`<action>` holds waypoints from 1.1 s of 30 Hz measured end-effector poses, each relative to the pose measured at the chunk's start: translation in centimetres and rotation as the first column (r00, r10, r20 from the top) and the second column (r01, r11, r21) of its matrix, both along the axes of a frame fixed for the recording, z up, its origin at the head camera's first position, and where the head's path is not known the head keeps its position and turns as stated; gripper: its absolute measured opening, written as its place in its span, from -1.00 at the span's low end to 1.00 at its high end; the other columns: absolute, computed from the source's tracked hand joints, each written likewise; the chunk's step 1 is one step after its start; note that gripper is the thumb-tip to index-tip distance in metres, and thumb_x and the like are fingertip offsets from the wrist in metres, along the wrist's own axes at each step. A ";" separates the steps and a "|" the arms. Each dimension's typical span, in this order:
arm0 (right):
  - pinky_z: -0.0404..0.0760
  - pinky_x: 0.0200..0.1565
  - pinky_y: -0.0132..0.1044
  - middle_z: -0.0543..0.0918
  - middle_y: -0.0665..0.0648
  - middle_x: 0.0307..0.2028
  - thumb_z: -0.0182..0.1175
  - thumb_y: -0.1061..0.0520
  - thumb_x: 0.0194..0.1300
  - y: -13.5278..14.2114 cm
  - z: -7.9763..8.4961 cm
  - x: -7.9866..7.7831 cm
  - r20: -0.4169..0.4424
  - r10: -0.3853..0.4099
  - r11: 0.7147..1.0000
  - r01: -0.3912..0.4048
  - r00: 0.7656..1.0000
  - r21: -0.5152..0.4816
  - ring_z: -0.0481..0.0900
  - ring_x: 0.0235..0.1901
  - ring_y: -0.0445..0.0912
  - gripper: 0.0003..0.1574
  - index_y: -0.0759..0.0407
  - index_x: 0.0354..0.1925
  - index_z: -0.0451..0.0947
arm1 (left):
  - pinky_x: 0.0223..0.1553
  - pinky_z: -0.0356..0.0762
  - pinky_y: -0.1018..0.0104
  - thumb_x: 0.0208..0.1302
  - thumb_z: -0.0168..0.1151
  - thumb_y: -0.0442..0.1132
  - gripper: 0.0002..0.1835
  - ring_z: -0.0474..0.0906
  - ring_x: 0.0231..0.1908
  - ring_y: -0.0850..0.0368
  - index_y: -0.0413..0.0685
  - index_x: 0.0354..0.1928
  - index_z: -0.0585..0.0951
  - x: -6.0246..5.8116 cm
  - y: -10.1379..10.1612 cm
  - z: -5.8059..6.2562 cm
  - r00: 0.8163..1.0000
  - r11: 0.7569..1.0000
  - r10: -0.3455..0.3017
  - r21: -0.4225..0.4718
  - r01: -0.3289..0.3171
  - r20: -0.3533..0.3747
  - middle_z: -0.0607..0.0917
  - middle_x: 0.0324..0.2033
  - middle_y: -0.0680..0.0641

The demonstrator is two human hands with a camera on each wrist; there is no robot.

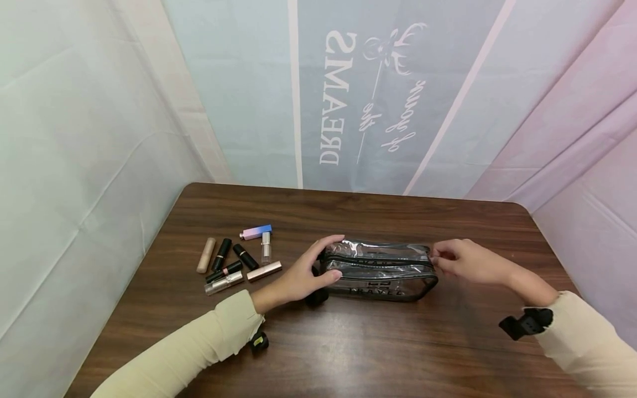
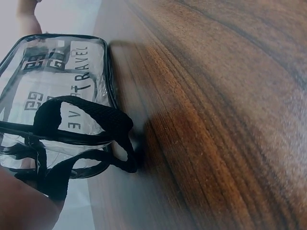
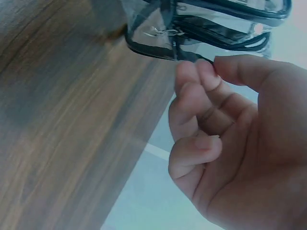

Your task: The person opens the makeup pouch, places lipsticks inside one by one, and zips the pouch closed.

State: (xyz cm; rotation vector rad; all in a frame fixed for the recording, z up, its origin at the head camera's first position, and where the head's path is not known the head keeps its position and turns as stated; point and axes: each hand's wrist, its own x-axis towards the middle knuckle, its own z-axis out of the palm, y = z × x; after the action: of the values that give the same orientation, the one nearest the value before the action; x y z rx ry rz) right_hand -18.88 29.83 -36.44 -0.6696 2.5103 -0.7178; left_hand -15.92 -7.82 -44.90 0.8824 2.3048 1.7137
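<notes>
Sleeves (image 1: 186,347), left hand (image 1: 301,274) and right hand (image 1: 465,260) holding pouch (image 1: 380,271)

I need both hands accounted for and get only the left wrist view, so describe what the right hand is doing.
Observer: The right hand pinches a thin black strip with thumb and fingertip, at one end of the clear TRAVEL pouch.
Operator: My view shows just a blurred bit of the left hand. Tell me how it sits.
Observer: The left hand spans the opposite end, thumb on the near side and index finger on the far side.
Operator: Now report what lies to the left of the pouch.
Observer: A loose cluster of cosmetic tubes lies there on the wooden table.
</notes>
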 end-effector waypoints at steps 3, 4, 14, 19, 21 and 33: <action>0.35 -0.60 -0.33 0.47 -0.02 -0.59 0.08 0.08 0.58 -0.2 0.4 0.0 -0.026 -0.003 0.999 0.001 1.000 -0.049 0.28 -0.69 -0.26 -0.71 0.02 -0.38 0.46 | 0.43 0.11 -0.13 0.42 0.29 -0.14 -0.26 0.14 0.48 0.11 0.31 0.55 0.22 0.0 0.0 -0.1 1.000 1.000 0.001 0.003 -0.001 0.000 0.25 0.50 0.12; 0.35 -0.61 -0.33 0.47 -0.03 -0.59 0.09 0.08 0.58 -0.3 0.5 0.0 -0.032 -0.005 0.998 0.003 0.999 -0.063 0.27 -0.70 -0.26 -0.71 0.01 -0.38 0.47 | 0.44 0.11 -0.13 0.42 0.29 -0.14 -0.26 0.13 0.48 0.11 0.31 0.55 0.21 -0.1 0.0 -0.1 1.000 1.000 0.000 0.001 0.000 0.000 0.24 0.50 0.12; 0.40 -0.51 -0.30 0.47 -0.10 -0.56 0.14 0.17 0.54 -1.2 1.1 0.3 -0.177 -0.023 0.984 -0.009 0.984 -0.179 0.38 -0.61 -0.22 -0.80 -0.03 -0.31 0.52 | 0.44 0.11 -0.14 0.40 0.29 -0.21 -0.26 0.14 0.48 0.06 0.17 0.55 0.23 -0.1 -0.1 -0.1 1.000 1.000 0.011 0.013 -0.011 -0.027 0.26 0.50 0.05; 0.39 -0.49 -0.32 0.46 -0.12 -0.55 0.18 0.21 0.50 -2.2 1.2 0.8 -0.246 -0.041 0.975 -0.016 0.969 -0.224 0.38 -0.59 -0.22 -0.82 -0.04 -0.29 0.55 | 0.44 0.11 -0.15 0.42 0.28 -0.13 -0.27 0.14 0.48 0.08 0.21 0.55 0.22 -0.1 -0.1 -0.2 1.000 1.000 0.007 0.015 -0.006 -0.029 0.25 0.51 0.07; 0.36 -0.53 -0.32 0.46 -0.11 -0.56 0.21 0.20 0.49 -2.5 1.3 0.9 -0.264 -0.054 0.972 -0.010 0.963 -0.235 0.35 -0.61 -0.23 -0.84 -0.05 -0.27 0.56 | 0.43 0.10 -0.16 0.43 0.27 -0.08 -0.27 0.14 0.48 0.08 0.24 0.56 0.21 -0.1 -0.1 -0.2 1.000 1.000 0.002 0.018 -0.002 -0.025 0.24 0.51 0.09; 0.38 -0.53 -0.37 0.50 -0.14 -0.50 0.35 0.31 0.33 -3.9 0.3 1.6 -0.375 -0.077 0.943 -0.055 0.924 -0.329 0.36 -0.58 -0.22 -0.72 -0.08 -0.26 0.55 | 0.41 0.16 -0.14 0.44 0.25 0.03 -0.26 0.22 0.41 0.09 0.19 0.56 0.20 -0.2 0.0 -0.2 1.000 1.000 -0.015 0.015 0.015 -0.004 0.28 0.47 0.07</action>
State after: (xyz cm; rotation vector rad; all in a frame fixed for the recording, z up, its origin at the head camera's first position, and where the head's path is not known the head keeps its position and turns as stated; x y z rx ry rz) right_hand -17.31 25.88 -36.12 -1.0001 2.7683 -1.1310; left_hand -16.10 -7.77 -45.15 0.9048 2.2841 1.7275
